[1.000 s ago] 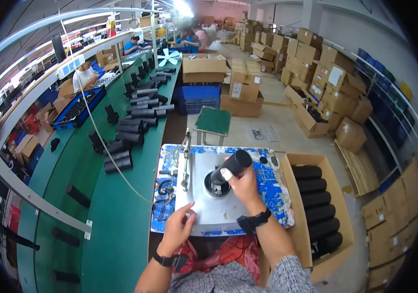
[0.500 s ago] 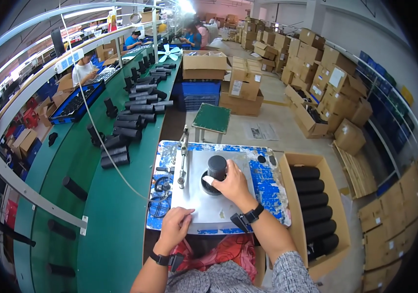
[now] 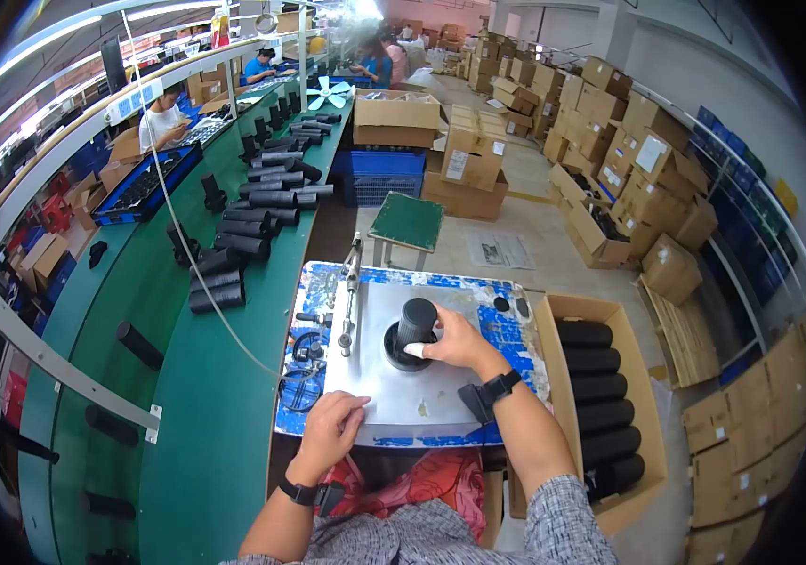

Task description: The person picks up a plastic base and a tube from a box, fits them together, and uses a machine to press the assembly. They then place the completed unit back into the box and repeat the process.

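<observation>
Clasps a black cylinder (image 3: pixel 417 314) in the right grip (image 3: pixel 458 341), at the centre of the frame, curled part-way around its lower right side with a white-covered thumb in front. Holds it nearly upright, with its lower end inside a round black base (image 3: pixel 407 364) on a silver metal plate (image 3: pixel 455 400). Holds nothing visible in the left grip (image 3: pixel 330 426), loosely half-curled at the plate's near left corner, lower left of centre; cannot tell whether touching the metal. Shows a metal lever fixture (image 3: pixel 349 299) along the plate's left side, on a blue-painted table (image 3: pixel 507 328). Shows also, at lower right, a cardboard box (image 3: pixel 651 443) with dark cylinders (image 3: pixel 604 388) lying in a row.
</observation>
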{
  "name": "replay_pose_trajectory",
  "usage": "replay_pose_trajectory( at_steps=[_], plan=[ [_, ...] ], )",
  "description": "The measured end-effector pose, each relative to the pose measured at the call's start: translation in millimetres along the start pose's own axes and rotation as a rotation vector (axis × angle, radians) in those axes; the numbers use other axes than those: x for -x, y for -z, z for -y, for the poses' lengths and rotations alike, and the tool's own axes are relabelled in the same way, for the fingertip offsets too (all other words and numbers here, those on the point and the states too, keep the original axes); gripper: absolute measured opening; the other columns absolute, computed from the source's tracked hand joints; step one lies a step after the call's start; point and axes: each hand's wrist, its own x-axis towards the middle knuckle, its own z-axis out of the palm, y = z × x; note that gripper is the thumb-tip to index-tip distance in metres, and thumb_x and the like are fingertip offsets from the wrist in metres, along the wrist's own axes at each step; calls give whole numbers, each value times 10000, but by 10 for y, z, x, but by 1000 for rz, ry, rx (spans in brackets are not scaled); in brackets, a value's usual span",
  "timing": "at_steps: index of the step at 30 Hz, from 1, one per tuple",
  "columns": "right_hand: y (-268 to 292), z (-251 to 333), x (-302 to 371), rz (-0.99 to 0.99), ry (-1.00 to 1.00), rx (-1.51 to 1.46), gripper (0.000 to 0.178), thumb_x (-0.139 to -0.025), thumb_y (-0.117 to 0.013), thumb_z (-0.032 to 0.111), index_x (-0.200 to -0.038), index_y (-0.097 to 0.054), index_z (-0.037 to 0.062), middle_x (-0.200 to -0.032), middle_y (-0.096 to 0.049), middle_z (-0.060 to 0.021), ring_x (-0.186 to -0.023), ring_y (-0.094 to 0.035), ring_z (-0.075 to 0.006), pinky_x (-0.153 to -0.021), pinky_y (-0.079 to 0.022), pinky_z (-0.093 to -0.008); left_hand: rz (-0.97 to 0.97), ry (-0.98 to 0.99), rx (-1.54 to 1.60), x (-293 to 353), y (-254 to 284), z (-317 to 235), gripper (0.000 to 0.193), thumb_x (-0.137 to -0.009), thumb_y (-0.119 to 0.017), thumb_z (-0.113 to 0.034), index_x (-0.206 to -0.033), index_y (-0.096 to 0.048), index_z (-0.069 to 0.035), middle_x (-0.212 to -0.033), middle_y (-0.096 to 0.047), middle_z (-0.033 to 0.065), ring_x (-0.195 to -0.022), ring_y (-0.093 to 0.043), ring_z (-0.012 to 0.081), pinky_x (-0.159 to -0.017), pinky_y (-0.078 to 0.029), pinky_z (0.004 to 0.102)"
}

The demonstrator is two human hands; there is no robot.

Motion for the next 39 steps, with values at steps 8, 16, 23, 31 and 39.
replay_pose_trajectory(
  at_steps=[8,16,23,31,39],
  plan=[
    [-355,238,119,-380,-224,306,705,-745,-939,356,-1299,-649,29,-1193,-753,-150,-1095,-726,-294,-994,-541,-405,-124,196,-74,-742,389,721,168,-950,-648,-27,-1107,-703,-2,-1057,-687,164,-948,-663,319,-800,-531,378],
    [-226,170,120,-227,-30,92,652,-757,-935,334,-1256,-667,12,-1130,-769,-191,-1093,-742,-333,-959,-570,-414,107,308,-267,-987,131,2017,268,-992,-643,-141,-1214,-676,5,-1267,-648,215,-1182,-622,418,-1032,-505,456],
    [-337,138,212,-346,-111,158,606,-765,-905,334,-1205,-654,1,-1084,-759,-218,-1025,-736,-401,-894,-581,-464,237,337,-329,-1039,81,1944,326,-1008,-627,-175,-1277,-650,7,-1325,-634,231,-1210,-615,422,-1040,-502,465],
    [-428,163,184,-327,-107,171,633,-775,-919,322,-1259,-655,10,-1085,-768,-173,-1013,-753,-318,-913,-589,-397,124,315,-348,-921,298,1669,348,-992,-647,-128,-1314,-628,2,-1293,-645,234,-1148,-640,428,-992,-520,464],
    [407,1930,193,-912,500,-618,534,-797,-905,260,-1235,-682,50,-1134,-742,-142,-1072,-716,-284,-894,-536,-446,-336,21,18,-216,813,-302,370,-957,-677,-65,-1324,-639,-29,-1140,-658,138,-871,-590,224,-759,-485,313]
  ],
)
